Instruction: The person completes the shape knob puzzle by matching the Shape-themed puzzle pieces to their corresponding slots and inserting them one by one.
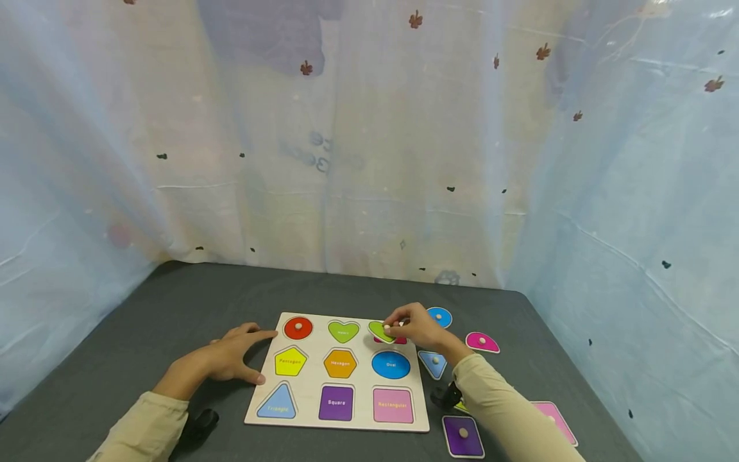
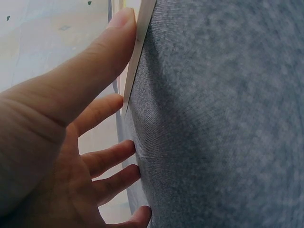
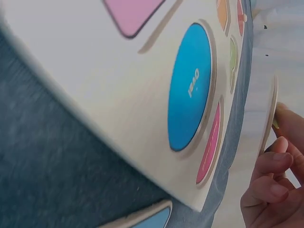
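We see the green piece [image 1: 381, 331] pinched by its small knob in the right hand [image 1: 412, 326], held tilted just above the top right corner of the puzzle board [image 1: 314, 420], over a pink recess that shows beneath it; in the right wrist view the piece [image 3: 267, 124] appears edge-on, clear of the board's surface, with the fingertips [image 3: 273, 161] curled round it. The left hand [image 1: 231, 353] lies flat and relaxed on the grey table [image 1: 144, 321], grasping nothing, its fingers spread along the board's left edge, and the left wrist view shows the thumb [image 2: 102, 61] touching that edge as if to steady it. On the board, we judge only the red circle [image 1: 297, 327] to be seated, since it alone carries a knob; the heart, pentagon, hexagon, oval, triangle, square and rectangle spots show only their printed labels, so most of the work looks left to do. Loose pieces lie on the table to the right of the board: a blue circle-like piece [image 1: 440, 316], a magenta piece [image 1: 482, 342], a light blue triangle [image 1: 433, 363], a purple square [image 1: 463, 436] and a pink piece [image 1: 555, 420] partly hidden by the sleeve.
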Available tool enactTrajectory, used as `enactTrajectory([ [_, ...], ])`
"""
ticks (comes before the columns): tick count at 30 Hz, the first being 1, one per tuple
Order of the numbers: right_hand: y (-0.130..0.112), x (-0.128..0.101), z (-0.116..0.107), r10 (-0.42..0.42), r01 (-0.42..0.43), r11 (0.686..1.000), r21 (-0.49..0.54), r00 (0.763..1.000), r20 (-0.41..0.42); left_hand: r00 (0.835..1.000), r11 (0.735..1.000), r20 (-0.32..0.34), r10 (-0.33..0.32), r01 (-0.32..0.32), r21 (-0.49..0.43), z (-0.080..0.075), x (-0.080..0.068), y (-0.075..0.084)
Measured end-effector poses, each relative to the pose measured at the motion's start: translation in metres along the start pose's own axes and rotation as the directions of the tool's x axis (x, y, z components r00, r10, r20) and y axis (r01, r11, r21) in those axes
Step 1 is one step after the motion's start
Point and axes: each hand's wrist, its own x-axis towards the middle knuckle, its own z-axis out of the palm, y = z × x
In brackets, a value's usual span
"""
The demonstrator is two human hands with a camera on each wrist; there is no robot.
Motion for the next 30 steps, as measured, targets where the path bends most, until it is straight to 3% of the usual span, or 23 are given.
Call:
enactTrajectory([
  [30,-0.020,0.030,0.028,0.062,-0.062,0.998,-0.001,0.998,-0.003,1.000,1.000,0.006,0.013,-0.013,0.001,-0.001,0.000,0.000],
])
